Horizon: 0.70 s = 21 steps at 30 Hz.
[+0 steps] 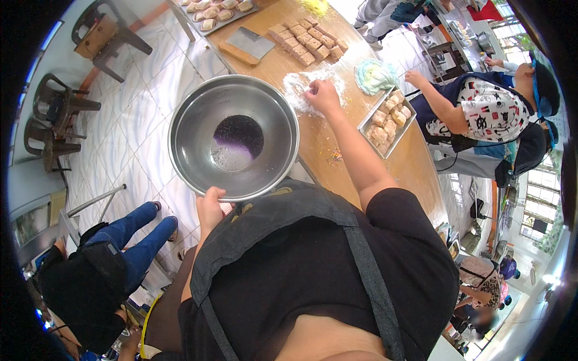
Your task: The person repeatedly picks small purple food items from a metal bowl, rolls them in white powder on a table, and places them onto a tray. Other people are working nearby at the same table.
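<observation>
My left hand (210, 207) grips the near rim of a large stainless steel bowl (275, 135), which tilts towards me beside the wooden table. Purple material lies in the bottom of the bowl. A small red-and-white ridged thing (226, 208) shows by this hand. My right hand (323, 97) is at the white powder (295, 88) on the table, its fingers bent inwards; whether they hold anything is hidden. Beyond it lie rows of cut brown dough pieces (309, 40). To its right are a pale green and yellow cloth-like bundle (375, 76) and a metal tray (386, 155) of pale brown pieces.
A metal dough scraper (257, 43) with a wooden part lies on the table (325, 149), near a tray (239, 16) of filled pastries. Colored bits (335, 155) are scattered nearby. A co-worker (487, 108) stands across the table; another person (90, 280) is at the lower left.
</observation>
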Each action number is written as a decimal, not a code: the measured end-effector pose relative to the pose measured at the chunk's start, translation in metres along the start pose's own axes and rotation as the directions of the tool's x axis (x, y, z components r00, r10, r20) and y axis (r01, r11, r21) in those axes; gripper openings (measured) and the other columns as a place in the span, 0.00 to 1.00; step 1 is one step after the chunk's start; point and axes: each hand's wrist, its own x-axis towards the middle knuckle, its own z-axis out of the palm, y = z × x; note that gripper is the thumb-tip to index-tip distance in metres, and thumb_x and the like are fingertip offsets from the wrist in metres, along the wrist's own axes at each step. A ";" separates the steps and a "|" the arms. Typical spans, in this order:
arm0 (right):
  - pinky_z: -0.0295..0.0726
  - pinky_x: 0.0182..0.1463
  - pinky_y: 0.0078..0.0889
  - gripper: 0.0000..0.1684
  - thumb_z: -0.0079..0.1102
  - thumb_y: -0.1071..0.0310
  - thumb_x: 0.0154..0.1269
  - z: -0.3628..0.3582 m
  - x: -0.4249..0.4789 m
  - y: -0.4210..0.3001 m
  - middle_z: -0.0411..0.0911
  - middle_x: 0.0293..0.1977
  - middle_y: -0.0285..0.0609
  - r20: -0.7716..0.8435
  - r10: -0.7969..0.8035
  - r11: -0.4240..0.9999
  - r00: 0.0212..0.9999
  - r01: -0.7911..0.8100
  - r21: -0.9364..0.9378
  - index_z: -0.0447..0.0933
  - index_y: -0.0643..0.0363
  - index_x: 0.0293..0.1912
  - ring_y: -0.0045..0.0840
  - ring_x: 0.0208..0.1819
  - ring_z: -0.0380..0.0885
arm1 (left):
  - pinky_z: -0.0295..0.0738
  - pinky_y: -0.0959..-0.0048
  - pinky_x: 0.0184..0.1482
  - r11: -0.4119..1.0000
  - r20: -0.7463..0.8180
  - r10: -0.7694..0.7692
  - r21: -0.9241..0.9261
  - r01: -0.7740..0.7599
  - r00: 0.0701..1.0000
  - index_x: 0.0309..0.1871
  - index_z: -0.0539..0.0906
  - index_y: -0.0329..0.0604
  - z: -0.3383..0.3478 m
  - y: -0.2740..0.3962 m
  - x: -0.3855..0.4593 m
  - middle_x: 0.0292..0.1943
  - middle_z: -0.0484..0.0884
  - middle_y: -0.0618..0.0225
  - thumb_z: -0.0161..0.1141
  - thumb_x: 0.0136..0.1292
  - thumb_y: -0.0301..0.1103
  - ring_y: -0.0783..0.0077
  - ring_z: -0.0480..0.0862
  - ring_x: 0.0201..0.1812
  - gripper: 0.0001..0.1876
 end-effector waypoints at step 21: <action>0.69 0.48 0.37 0.11 0.64 0.66 0.43 -0.004 -0.035 0.013 0.73 0.36 0.41 -0.278 -0.356 0.933 0.892 0.357 -0.046 0.75 0.55 0.30 0.38 0.42 0.69 | 0.70 0.74 0.20 0.999 -0.032 -0.037 0.018 0.037 0.999 0.26 0.74 0.26 0.004 0.004 -0.002 0.20 0.77 0.57 0.47 0.49 0.27 0.70 0.76 0.18 0.10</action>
